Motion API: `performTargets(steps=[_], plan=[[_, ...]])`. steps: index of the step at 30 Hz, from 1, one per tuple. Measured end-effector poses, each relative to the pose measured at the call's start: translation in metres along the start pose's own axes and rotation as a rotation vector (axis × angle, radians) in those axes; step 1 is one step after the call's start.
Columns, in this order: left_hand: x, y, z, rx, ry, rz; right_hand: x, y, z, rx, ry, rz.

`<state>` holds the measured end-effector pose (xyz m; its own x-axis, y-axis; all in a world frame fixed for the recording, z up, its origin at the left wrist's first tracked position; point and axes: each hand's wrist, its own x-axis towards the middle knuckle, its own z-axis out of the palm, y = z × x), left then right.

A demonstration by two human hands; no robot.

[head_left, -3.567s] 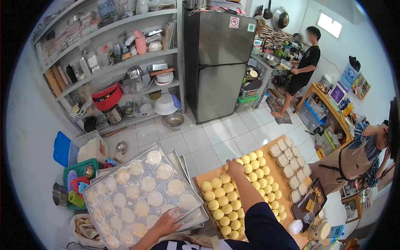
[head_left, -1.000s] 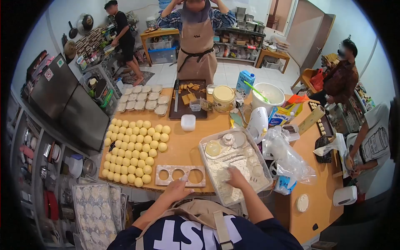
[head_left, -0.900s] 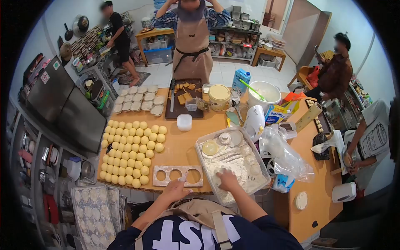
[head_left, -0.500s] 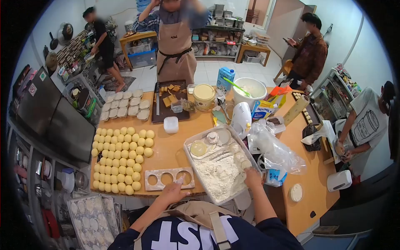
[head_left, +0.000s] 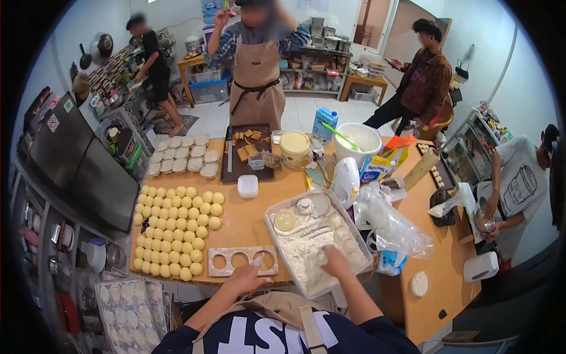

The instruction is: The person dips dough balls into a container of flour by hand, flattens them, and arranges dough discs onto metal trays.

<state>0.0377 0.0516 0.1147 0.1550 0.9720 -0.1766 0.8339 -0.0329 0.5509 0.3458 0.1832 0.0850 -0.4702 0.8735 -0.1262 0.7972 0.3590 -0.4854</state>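
Observation:
My left hand (head_left: 243,279) is at the table's front edge, thumb apart from its floury fingers, the fingertips at the wooden board with three round holes (head_left: 220,269). Nothing shows in its grasp. To its right, my right hand (head_left: 336,263) is over the flour (head_left: 308,259) in a rectangular tray (head_left: 273,231), slightly blurred, its fingers apart and pointing into the tray. A yellowish disc (head_left: 285,220) and several flour-dusted pale rounds (head_left: 351,246) lie in the same tray. Rows of yellow dough balls (head_left: 177,224) stand on the table to the left.
Behind are small filled containers (head_left: 184,154), a dark tray with a knife (head_left: 236,175), a tub (head_left: 294,148), a white bucket (head_left: 358,141) and a mixer (head_left: 344,180). A plastic bag (head_left: 395,221) lies right. Floured sheets (head_left: 127,312) are lower left. Several people stand around.
The view has swung from the floured sheets to the table. My right hand has gone from the dough balls to the flour tray, lately from its right edge back over the flour. My left hand has left the sheets.

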Motion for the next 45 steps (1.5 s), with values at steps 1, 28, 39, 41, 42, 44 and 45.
performTargets(steps=[1, 28, 39, 41, 42, 44, 45], plan=[[-0.001, 0.001, -0.004, -0.018, -0.008, -0.021, 0.005, -0.003, 0.016, -0.001, -0.091, -0.047], [-0.110, -0.139, -0.096, 0.124, 0.237, -0.277, 0.128, -0.240, 0.032, 0.016, -0.099, -0.373], [-0.253, -0.202, -0.109, -0.125, 0.585, -0.592, 0.239, -0.521, 0.207, 0.123, -0.477, -1.026], [-0.277, -0.205, -0.101, -0.128, 0.648, -0.633, 0.259, -0.556, 0.246, 0.071, -0.455, -1.087], [-0.288, -0.205, -0.098, -0.129, 0.678, -0.653, 0.272, -0.570, 0.266, 0.022, -0.429, -1.123], [-0.307, -0.205, -0.096, -0.102, 0.700, -0.691, 0.282, -0.599, 0.285, -0.010, -0.406, -1.117], [-0.315, -0.203, -0.095, -0.111, 0.708, -0.725, 0.285, -0.612, 0.294, -0.018, -0.444, -1.044]])
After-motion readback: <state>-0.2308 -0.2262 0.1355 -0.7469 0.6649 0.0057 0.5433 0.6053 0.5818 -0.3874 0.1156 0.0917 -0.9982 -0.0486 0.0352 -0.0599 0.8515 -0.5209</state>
